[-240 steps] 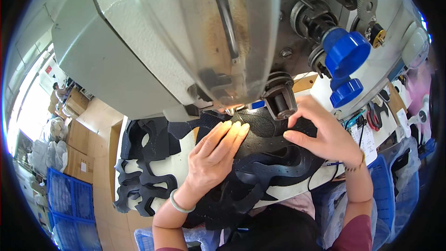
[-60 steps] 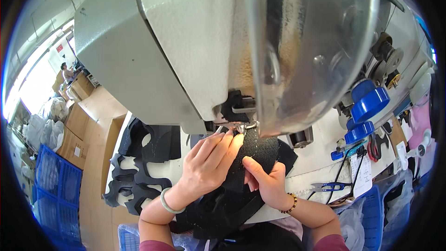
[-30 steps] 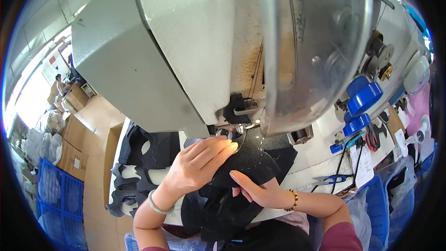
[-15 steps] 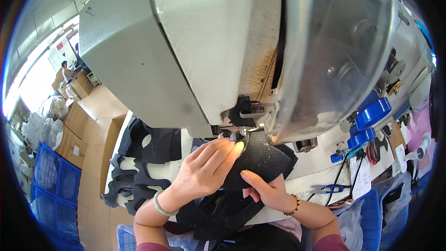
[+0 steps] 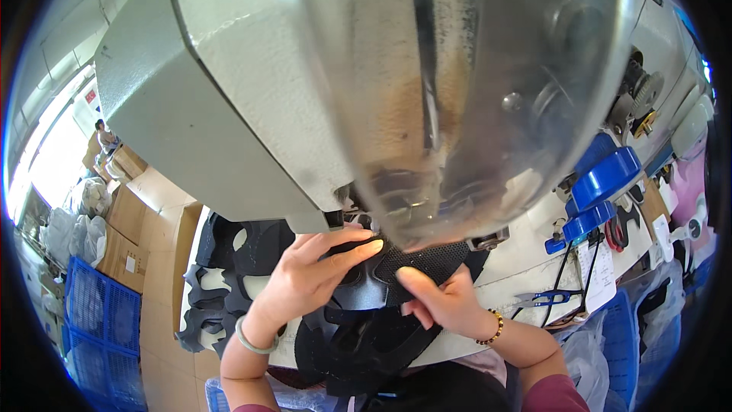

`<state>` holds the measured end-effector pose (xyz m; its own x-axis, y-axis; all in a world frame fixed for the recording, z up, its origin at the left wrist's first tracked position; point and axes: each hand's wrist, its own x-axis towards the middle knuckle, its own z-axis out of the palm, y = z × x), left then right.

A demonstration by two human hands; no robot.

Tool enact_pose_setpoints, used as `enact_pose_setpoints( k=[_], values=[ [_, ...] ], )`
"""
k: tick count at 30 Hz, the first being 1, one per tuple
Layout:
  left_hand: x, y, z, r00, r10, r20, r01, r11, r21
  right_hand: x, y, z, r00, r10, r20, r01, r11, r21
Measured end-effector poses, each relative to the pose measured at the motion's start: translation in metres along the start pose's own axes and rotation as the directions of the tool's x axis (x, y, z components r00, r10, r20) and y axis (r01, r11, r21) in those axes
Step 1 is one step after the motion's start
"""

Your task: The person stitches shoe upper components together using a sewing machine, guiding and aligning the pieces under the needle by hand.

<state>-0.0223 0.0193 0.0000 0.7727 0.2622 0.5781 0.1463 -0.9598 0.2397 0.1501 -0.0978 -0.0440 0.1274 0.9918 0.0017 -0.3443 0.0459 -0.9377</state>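
Note:
A black mesh shoe upper [image 5: 419, 259], with a smooth, shiny panel beside the mesh, lies under the head of a large pale sewing machine [image 5: 229, 130]. My left hand [image 5: 309, 271] is at its left edge, fingers drawn together and tips pressed on the material close to the needle area. With the thumb on top and the fingers curled below, my right hand [image 5: 446, 301] grips its near right part. The clear plastic guard [image 5: 488, 107] covers much of the needle area, so the stitching point is hidden. More black upper pieces [image 5: 358, 351] hang at the table's front edge, below my hands.
Stacked black cut pieces [image 5: 221, 282] lie on the table at left. Blue-handled thread snips [image 5: 549, 297], a paper slip [image 5: 598, 271] and blue thread-stand discs [image 5: 606, 179] are at right. Blue crates [image 5: 103, 305] and cardboard boxes [image 5: 126, 229] stand on the floor; another person [image 5: 105, 136] sits far left.
The view has shifted, and the guard now covers more of the needle area. The upper has been turned, showing its shiny panel between my hands. My left hand appears farther from the right one.

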Motion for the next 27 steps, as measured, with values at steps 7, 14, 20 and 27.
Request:
enact_pose_setpoints(
  k=[7,14,20,27],
  values=[
    [0.008,0.004,-0.011,0.995,0.051,0.086,-0.056,0.997,0.055,0.005,0.011,0.011,0.98,0.034,0.196,-0.026,0.999,-0.048],
    [0.013,0.012,-0.008,0.994,0.101,0.048,-0.108,0.971,0.215,0.006,0.014,0.007,0.976,-0.026,0.216,0.034,0.999,-0.03],
    [0.015,0.018,-0.008,0.997,0.065,0.052,-0.077,0.96,0.27,0.007,0.01,0.005,0.98,-0.064,0.191,0.075,0.996,-0.053],
    [0.018,0.023,-0.006,0.998,0.012,0.06,-0.025,0.975,0.221,0.005,0.007,-0.003,0.996,-0.075,0.037,0.077,0.995,-0.065]
  ],
)
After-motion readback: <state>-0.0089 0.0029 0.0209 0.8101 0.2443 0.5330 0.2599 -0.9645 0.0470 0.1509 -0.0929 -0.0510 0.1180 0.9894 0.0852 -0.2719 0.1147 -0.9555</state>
